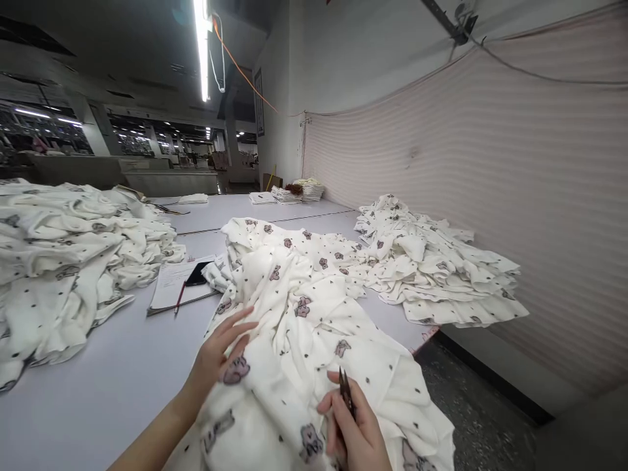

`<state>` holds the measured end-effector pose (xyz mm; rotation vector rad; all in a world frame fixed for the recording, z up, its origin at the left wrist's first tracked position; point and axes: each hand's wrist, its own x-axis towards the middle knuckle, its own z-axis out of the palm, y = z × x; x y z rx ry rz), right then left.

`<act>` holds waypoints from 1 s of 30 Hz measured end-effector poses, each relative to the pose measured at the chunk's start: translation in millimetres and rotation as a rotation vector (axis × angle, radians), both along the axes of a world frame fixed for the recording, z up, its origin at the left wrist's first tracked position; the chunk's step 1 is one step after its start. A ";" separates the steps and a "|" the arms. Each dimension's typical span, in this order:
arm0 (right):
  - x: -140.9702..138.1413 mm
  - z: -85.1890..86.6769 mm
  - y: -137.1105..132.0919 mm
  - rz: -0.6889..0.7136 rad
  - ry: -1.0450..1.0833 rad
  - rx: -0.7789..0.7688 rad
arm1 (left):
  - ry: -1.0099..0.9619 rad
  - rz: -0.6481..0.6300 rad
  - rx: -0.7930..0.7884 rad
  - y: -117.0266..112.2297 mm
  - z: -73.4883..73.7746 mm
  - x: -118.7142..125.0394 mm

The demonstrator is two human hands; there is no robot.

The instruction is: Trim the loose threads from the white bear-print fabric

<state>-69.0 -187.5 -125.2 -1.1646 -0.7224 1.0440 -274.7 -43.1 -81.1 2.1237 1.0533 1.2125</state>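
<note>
A white printed garment (314, 314) with small dark dots and pinkish bear figures lies crumpled on the table in front of me. My left hand (218, 356) rests on its left side, fingers stretched out and partly under a fold. My right hand (356, 432) is closed around small dark thread snips (345, 389), blades pointing up over the cloth.
A big heap of the same garments (63, 261) covers the left of the grey table (112, 379). Another pile (432, 261) lies at the right edge by a striped curtain wall. A clipboard with paper (179, 284), a pen and a phone (197, 273) sit between. Floor drops off at right.
</note>
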 end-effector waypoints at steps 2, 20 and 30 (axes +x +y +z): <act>-5.1 -8.9 -7.9 0.039 -0.029 -0.019 | 0.052 -0.146 0.035 -40.6 9.3 -4.1; -80.8 17.2 3.8 0.174 -0.317 0.169 | -0.277 -0.023 -0.735 -69.3 12.4 -60.8; -79.6 40.0 2.3 0.072 -0.420 0.308 | 0.074 0.197 0.177 -108.6 25.4 -66.6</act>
